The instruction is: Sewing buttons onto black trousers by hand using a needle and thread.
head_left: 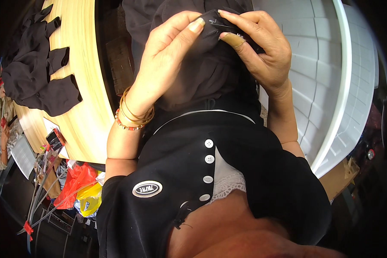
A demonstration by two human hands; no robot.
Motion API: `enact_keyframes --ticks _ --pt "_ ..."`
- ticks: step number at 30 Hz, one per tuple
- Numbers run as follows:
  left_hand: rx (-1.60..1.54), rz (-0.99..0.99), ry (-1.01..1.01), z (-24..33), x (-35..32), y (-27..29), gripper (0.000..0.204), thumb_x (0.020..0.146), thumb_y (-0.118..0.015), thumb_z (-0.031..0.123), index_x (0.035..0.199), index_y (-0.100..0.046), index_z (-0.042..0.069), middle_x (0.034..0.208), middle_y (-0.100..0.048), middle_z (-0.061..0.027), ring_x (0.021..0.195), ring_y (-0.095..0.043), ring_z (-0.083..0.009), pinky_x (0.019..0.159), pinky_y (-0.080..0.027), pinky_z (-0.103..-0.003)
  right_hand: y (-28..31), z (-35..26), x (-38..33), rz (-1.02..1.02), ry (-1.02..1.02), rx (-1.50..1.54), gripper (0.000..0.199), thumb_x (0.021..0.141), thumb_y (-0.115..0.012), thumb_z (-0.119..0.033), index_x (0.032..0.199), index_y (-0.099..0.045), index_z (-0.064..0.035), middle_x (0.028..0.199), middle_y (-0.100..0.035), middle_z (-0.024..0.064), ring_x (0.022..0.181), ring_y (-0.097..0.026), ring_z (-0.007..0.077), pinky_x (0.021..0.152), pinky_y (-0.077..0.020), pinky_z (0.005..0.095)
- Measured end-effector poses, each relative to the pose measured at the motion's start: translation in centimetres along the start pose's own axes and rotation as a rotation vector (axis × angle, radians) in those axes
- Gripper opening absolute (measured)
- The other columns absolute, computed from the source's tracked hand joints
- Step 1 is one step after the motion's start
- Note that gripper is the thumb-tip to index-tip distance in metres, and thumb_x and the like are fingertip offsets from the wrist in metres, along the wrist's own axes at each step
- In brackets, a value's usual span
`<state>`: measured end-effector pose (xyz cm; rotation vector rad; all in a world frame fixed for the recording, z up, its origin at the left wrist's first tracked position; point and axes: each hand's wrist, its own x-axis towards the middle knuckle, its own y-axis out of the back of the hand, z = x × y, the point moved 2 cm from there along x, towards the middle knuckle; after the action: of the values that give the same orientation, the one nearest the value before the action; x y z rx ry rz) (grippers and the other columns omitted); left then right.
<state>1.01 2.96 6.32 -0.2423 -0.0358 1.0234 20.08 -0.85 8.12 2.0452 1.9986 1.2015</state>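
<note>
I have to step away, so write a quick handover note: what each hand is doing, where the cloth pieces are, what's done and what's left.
Left hand: thumb and fingers pinching the black fabric piece, held up in front of the chest.
Right hand: gripping the same piece at its top edge, thumb pressed on it.
Other black fabric pieces lie in a pile on the wooden table to the left; a white panelled surface is to the right.
Done: cannot tell from this view.
Left: the piece in hand is not yet set down.
</note>
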Motion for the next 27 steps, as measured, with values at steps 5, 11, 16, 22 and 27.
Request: enact_keyframes --ticks 5,11,16,22,27 --pt "0.053 0.008 -0.006 0.1 -0.1 -0.2 0.027 0.104 -0.054 0.012 0.125 -0.063 -0.002 0.112 -0.069 -0.0031 0.104 -0.061 -0.0069 0.096 -0.045 -0.021 0.1 0.1 0.0 0.016 0.017 -0.012 0.033 0.081 -0.078 -0.002 0.113 -0.074 -0.0010 0.091 -0.067 0.0063 0.079 -0.061 0.0154 0.069 -0.0477 0.0253" --pt "0.363 0.120 -0.240 -0.3 -0.9 -1.5 0.021 0.101 -0.058 0.006 0.119 -0.064 -0.001 0.102 -0.067 -0.0006 0.093 -0.060 -0.0058 0.082 -0.046 -0.019 0.0 -0.1 1.3 -0.156 -0.236 0.129 0.021 0.083 -0.080 -0.008 0.098 -0.070 0.0002 0.082 -0.057 0.0028 0.071 -0.052 0.0104 0.062 -0.0392 0.0227" --pt "0.704 0.209 -0.374 -0.7 -0.9 -1.6 0.022 0.095 -0.061 0.000 0.117 -0.066 0.002 0.102 -0.068 -0.0016 0.094 -0.062 -0.0069 0.084 -0.048 -0.021 2.3 2.1 0.2 0.006 -0.123 0.196 0.011 0.086 -0.077 -0.005 0.092 -0.070 0.0017 0.076 -0.052 -0.0033 0.066 -0.044 0.0044 0.057 -0.0291 0.0183" --pt "0.419 0.119 -0.196 -0.3 -0.2 -1.0 0.020 0.095 -0.063 0.003 0.114 -0.068 -0.002 0.100 -0.071 -0.0002 0.095 -0.063 -0.0050 0.083 -0.050 -0.021 3.5 2.7 1.0 0.209 -0.131 0.175 0.008 0.089 -0.075 -0.004 0.091 -0.069 0.0011 0.076 -0.054 -0.0062 0.066 -0.044 0.0018 0.059 -0.0317 0.0178" --pt "-0.036 -0.091 0.074 0.1 0.4 -0.6 0.023 0.099 -0.061 0.009 0.117 -0.069 -0.003 0.101 -0.071 0.0008 0.100 -0.061 -0.0051 0.093 -0.045 -0.021 2.8 3.2 1.3 0.171 -0.266 -0.086 0.017 0.083 -0.079 -0.006 0.095 -0.070 -0.0006 0.078 -0.055 0.0008 0.069 -0.051 0.0097 0.061 -0.0375 0.0220"
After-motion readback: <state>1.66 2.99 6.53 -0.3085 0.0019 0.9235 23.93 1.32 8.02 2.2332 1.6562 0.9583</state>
